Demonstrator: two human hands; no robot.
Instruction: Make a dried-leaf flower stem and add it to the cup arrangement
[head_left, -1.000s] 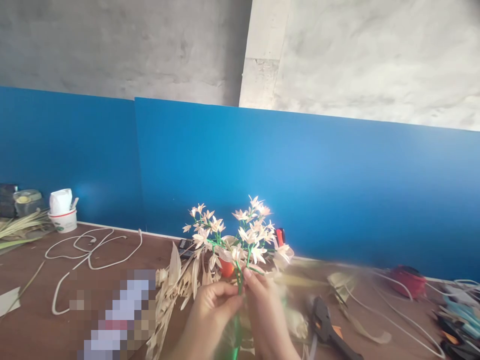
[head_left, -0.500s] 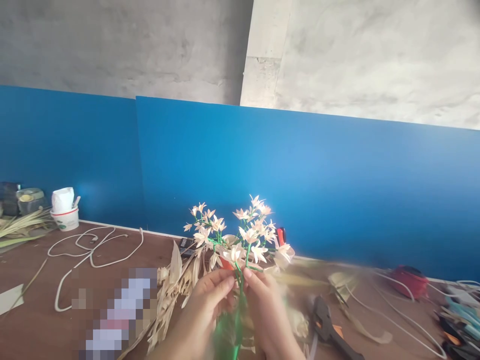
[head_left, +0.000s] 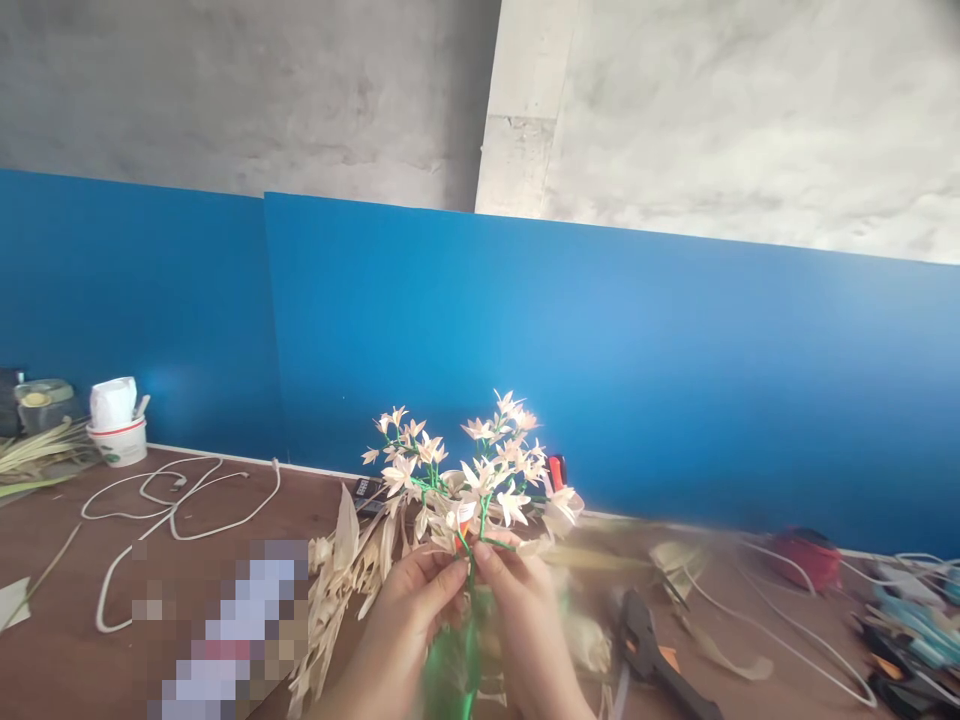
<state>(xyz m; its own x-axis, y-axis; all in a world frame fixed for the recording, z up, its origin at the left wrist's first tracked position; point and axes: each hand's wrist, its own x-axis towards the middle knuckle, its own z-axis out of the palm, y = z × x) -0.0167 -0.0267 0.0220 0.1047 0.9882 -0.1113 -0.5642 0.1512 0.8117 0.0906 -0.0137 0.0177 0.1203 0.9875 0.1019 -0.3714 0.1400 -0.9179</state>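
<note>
A spray of small cream paper-like flowers (head_left: pixel 465 462) on green stems stands upright above the brown table (head_left: pixel 67 640). My left hand (head_left: pixel 409 625) and my right hand (head_left: pixel 525 620) meet at the green stem (head_left: pixel 471 560) just under the blooms, fingers pinched on it. A blurred green strip (head_left: pixel 454 675) hangs down between my wrists. Pale dried leaf strips (head_left: pixel 349 575) lie on the table beside my left hand.
A white cord (head_left: pixel 172 510) loops across the left of the table, with a white cup (head_left: pixel 116 430) behind it. A black tool with orange (head_left: pixel 652 655) lies right of my hands. A red reel (head_left: pixel 799 555) and more cords sit far right. Blue boards (head_left: pixel 600 360) back the table.
My hands have crept up the stem closer to the blooms, and the green strip below has swung. The view has shifted slightly.
</note>
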